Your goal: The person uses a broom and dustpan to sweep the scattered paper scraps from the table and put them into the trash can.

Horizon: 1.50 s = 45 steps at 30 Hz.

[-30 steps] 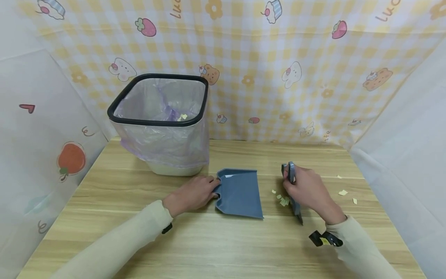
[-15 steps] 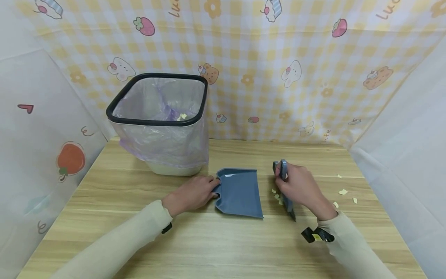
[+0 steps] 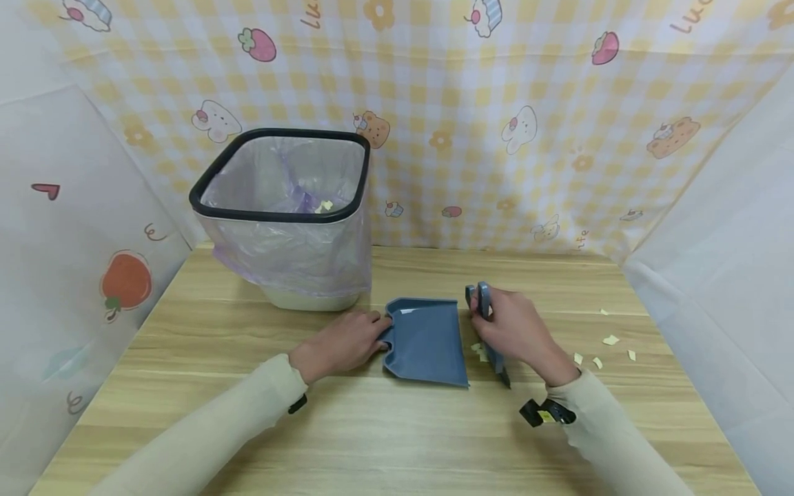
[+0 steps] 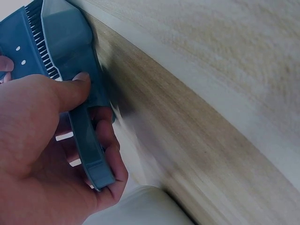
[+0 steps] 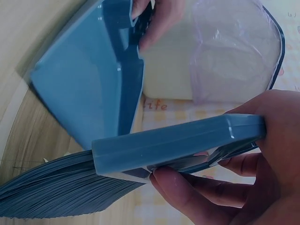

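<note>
A blue dustpan [image 3: 428,342] lies on the wooden table, its wide edge facing right. My left hand [image 3: 347,344] grips its handle [image 4: 91,145], fingers curled round it in the left wrist view. In my right hand [image 3: 517,331] is a blue hand brush [image 5: 178,143], held by its looped handle with dark bristles [image 5: 65,187] bent against the table. The brush stands just right of the dustpan's edge. Between them lie a few pale paper scraps [image 3: 480,351], partly hidden by the brush. The dustpan's surface shows no scraps in the head view.
A trash bin [image 3: 316,301] with a black rim and a pale purple bag [image 3: 298,255] stands behind the left hand, scraps [image 3: 325,205] inside. Several more scraps [image 3: 611,340] lie at the right of the table [image 3: 384,441]. A patterned cloth [image 3: 434,103] hangs behind.
My right hand has moved left with the brush, pushing scraps toward the dustpan. A couple of scraps have come into view behind the brush. The left hand and dustpan stay put.
</note>
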{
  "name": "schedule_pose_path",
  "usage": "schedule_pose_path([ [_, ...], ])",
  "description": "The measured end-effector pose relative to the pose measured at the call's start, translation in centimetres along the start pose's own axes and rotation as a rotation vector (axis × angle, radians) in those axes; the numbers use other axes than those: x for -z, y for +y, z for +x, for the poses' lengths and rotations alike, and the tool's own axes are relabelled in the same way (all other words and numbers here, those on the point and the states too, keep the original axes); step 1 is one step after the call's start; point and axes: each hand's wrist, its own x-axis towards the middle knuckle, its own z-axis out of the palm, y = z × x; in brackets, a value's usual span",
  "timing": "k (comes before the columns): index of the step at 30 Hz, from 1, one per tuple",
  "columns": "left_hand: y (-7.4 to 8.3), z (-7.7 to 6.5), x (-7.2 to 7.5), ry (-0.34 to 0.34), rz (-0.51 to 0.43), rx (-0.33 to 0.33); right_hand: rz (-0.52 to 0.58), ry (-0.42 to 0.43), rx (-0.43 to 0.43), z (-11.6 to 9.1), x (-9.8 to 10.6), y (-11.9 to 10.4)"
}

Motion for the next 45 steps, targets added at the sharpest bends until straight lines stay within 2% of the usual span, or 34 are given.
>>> schedule_pose_path([
  [8, 0.0, 0.1, 0.0, 0.007, 0.006, -0.004, 0.020, 0.000, 0.025, 0.7, -0.7, -1.1],
  [17, 0.1, 0.0, 0.2, 0.027, -0.017, -0.018, 0.076, -0.021, 0.009, 1.4, -1.7, -2.3],
  [18, -0.2, 0.0, -0.3, 0.041, -0.011, -0.027, 0.077, -0.019, 0.014, 1.5, -1.8, -2.4],
  [22, -0.3, 0.1, -0.3, 0.047, -0.036, -0.038, 0.093, -0.016, 0.024, 1.7, -2.0, -2.8],
  [23, -0.8, 0.2, -1.1, 0.063, -0.026, -0.047, 0.098, -0.016, 0.026, 1.7, -2.0, -2.9],
  [25, -0.4, 0.2, -0.5, 0.043, -0.025, -0.037, 0.107, -0.015, 0.030, 1.7, -2.1, -3.1],
  [29, -0.2, 0.2, -0.4, 0.025, 0.010, -0.019, 0.131, -0.011, 0.034, 1.9, -2.4, -3.5],
  [30, 0.3, 0.1, 0.3, 0.004, 0.007, -0.004, 0.135, -0.012, 0.035, 1.9, -2.5, -3.7],
  [32, 0.2, 0.1, 0.3, 0.002, 0.008, 0.004, 0.143, -0.016, 0.035, 2.0, -2.6, -4.0],
  [36, -0.1, 0.2, -0.1, 0.008, -0.022, 0.007, 0.146, -0.023, 0.047, 2.3, -2.8, -4.6],
  [37, -0.5, 0.2, -0.7, 0.024, -0.023, -0.003, 0.150, -0.022, 0.051, 2.3, -2.8, -4.7],
  [39, -0.7, 0.3, -1.0, 0.025, -0.057, -0.006, 0.156, -0.017, 0.056, 2.4, -2.8, -4.9],
  [40, -1.2, 0.3, -1.8, 0.033, -0.052, -0.011, 0.160, -0.014, 0.057, 2.5, -2.8, -4.9],
  [45, -1.4, 0.4, -2.1, 0.022, -0.093, -0.004, 0.174, -0.019, 0.057, 2.6, -2.8, -5.0],
])
